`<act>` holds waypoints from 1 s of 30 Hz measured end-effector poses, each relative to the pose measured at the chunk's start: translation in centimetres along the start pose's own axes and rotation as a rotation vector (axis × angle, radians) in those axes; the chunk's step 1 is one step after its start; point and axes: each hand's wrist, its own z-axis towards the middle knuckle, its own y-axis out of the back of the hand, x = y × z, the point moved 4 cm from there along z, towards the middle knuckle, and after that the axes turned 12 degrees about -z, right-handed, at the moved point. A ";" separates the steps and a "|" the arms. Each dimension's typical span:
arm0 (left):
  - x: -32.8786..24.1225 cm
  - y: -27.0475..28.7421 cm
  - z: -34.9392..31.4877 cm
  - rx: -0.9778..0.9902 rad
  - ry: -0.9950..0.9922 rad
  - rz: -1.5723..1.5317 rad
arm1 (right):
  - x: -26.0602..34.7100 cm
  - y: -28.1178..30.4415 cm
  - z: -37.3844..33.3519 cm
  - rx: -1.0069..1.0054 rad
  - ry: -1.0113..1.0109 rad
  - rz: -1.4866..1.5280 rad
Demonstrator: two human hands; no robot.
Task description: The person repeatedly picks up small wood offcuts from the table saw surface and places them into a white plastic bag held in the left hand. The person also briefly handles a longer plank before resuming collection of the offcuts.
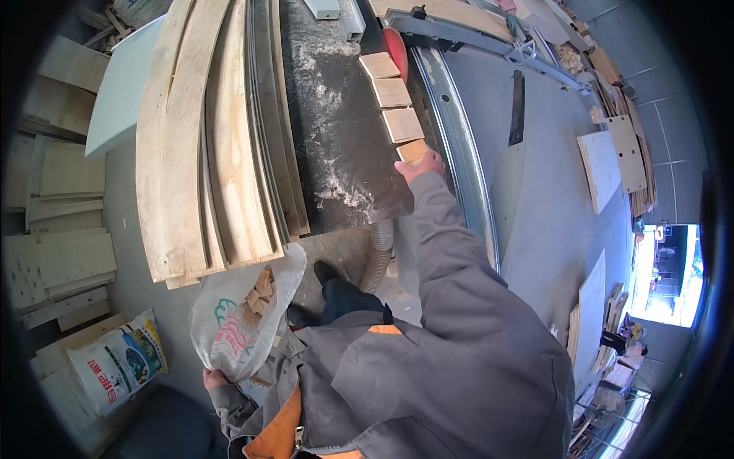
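My right hand (425, 165) reaches forward to the right edge of a dark, sawdust-streaked table (336, 130). Its thumb and fingers close around the near end of a small wooden block (411, 151), which still lies on the table. This block is the nearest in a row; beyond it lie three more flat wooden blocks (402, 125), almost end to end. Low at my left side, my left hand (216, 378) grips the edge of a white woven bag (222, 329), its fingers partly hidden. Through the bag's open mouth, several small wood offcuts (260, 297) show.
Long plywood strips (222, 145) are stacked on the table's left, overhanging its near edge. A red rounded part (395, 52) stands beside the farthest block. A metal rail (462, 145) runs along the right. A ribbed hose (378, 260) hangs below; a printed sack (118, 359) lies at left.
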 end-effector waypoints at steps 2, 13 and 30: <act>0.0 -0.8 -0.8 -0.038 -0.014 0.013 | 0.4 1.5 -1.1 -0.074 0.032 0.016; 0.3 -3.5 -0.9 -0.097 -0.020 0.033 | 6.1 1.4 5.4 -0.201 0.012 0.075; -0.9 -4.3 -4.7 0.042 0.045 -0.155 | 9.8 -0.5 -30.6 0.926 0.782 0.601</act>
